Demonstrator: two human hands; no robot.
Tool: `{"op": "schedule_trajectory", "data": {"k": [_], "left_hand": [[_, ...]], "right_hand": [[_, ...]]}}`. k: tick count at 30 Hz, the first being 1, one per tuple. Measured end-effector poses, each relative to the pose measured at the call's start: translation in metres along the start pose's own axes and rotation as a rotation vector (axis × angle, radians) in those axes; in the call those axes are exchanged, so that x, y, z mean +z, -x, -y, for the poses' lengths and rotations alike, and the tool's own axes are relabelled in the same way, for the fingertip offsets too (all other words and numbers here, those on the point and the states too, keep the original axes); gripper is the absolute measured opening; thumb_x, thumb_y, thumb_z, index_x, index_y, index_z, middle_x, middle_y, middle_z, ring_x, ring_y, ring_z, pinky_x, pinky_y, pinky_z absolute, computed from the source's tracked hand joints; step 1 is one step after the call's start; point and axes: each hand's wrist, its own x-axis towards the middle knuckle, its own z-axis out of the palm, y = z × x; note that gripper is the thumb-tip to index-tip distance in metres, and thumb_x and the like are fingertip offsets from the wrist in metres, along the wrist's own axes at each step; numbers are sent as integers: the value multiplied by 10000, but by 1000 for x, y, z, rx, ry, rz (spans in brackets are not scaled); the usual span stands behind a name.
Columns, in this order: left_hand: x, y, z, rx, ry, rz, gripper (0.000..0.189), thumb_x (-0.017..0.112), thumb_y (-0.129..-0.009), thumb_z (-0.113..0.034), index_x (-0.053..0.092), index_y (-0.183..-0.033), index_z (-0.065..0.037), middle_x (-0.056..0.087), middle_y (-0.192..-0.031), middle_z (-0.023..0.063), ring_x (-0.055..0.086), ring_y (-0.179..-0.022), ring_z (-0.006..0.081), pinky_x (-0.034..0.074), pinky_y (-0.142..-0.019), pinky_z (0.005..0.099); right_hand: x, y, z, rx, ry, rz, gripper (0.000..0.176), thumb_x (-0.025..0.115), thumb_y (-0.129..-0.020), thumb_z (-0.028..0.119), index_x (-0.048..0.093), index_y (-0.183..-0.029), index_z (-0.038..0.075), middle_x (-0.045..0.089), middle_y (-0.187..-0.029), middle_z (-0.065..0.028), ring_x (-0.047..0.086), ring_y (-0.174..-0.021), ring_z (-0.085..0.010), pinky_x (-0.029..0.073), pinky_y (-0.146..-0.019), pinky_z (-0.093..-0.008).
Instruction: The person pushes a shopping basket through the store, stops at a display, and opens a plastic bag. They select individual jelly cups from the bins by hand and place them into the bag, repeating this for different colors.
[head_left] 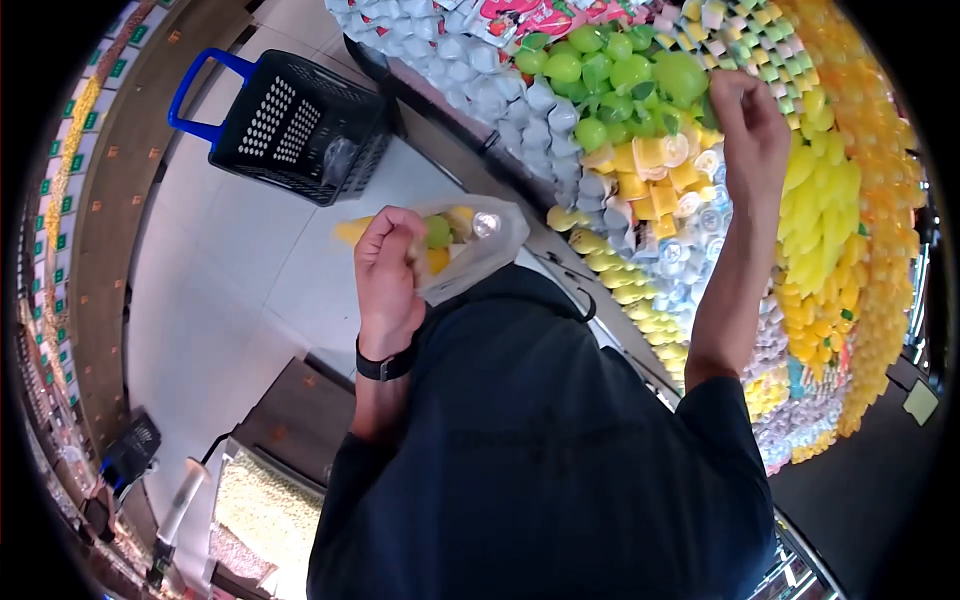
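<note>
My left hand is closed on the rim of a clear plastic bag, which holds a green item, yellow items and a round clear-topped cup. My right hand reaches over the display, its fingers pinched at the right edge of a large green round package. Smaller green round packages lie to the left of it. Yellow square cups sit just below the green ones. Whether the fingertips grip the large green package is hard to make out.
A black basket with a blue handle stands on the tiled floor at the upper left. Elongated yellow packages and orange ones fill the display's right side. A bin of pale small goods stands at the lower left.
</note>
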Motion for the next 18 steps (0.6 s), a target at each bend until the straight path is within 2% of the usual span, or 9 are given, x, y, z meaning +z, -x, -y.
{"op": "schedule_trajectory", "data": {"k": [2,4,5,6,7,11,13,17,18], "left_hand": [[-1,-1,-3,-38,74,51,188,465,-948,-40,619,-846,-78,460,-657,-90,308,-516,-18,196,-459,191],[-7,-3,-5,-62,88,148,151,458,-967,-35,588,-894,-59,537,-749,-22,471,-608,49,366,-549,177],[-4,-3,-6,-68,68,153,151,458,-967,-35,588,-894,-59,537,-749,-22,471,-608,49,366,-549,177],[1,-2,-6,-44,52,118,154,456,-966,-31,589,-892,-58,560,-776,-8,498,-639,58,393,-582,182],[5,-2,-6,-18,35,85,158,455,-965,-27,591,-891,-56,584,-804,6,526,-671,66,421,-615,187],[12,-2,-8,-47,17,98,157,458,-967,-29,589,-884,-55,598,-812,7,539,-683,59,433,-620,186],[13,-2,-7,13,-34,110,162,461,-972,-36,594,-881,-55,585,-802,0,517,-663,52,405,-591,182],[17,0,-11,27,-89,148,176,456,-976,-36,598,-874,-53,571,-795,-16,475,-661,37,357,-575,182],[23,4,-10,89,-214,178,181,452,-972,-30,604,-876,-49,566,-793,-23,454,-670,30,338,-584,182]], "right_hand": [[17,47,11,119,-128,195,112,621,-973,109,664,-1051,42,592,-827,52,487,-687,-17,396,-608,-185],[49,89,-5,149,-132,431,107,643,-950,123,666,-1046,82,642,-855,4,572,-695,-49,450,-604,-211],[68,100,3,137,-67,567,106,663,-937,92,653,-1033,48,624,-901,17,558,-725,-48,447,-619,-217],[90,119,-11,229,-77,621,107,674,-925,103,650,-1010,42,618,-855,-1,538,-671,-51,441,-598,-229],[111,134,-19,145,-70,618,111,670,-920,104,642,-998,31,606,-803,-21,519,-630,-59,435,-580,-243],[161,158,-21,329,-361,648,136,649,-930,112,639,-1036,27,602,-784,-13,550,-677,-56,453,-608,-247],[180,166,-25,492,-601,718,167,608,-960,106,623,-1104,21,612,-812,-2,578,-739,-56,477,-645,-245],[196,171,-33,495,-678,677,152,584,-981,112,604,-1102,21,620,-838,1,591,-766,-60,496,-664,-250],[203,171,-35,506,-703,646,158,609,-958,110,599,-1077,6,642,-812,-36,625,-737,-93,512,-664,-266]]}}
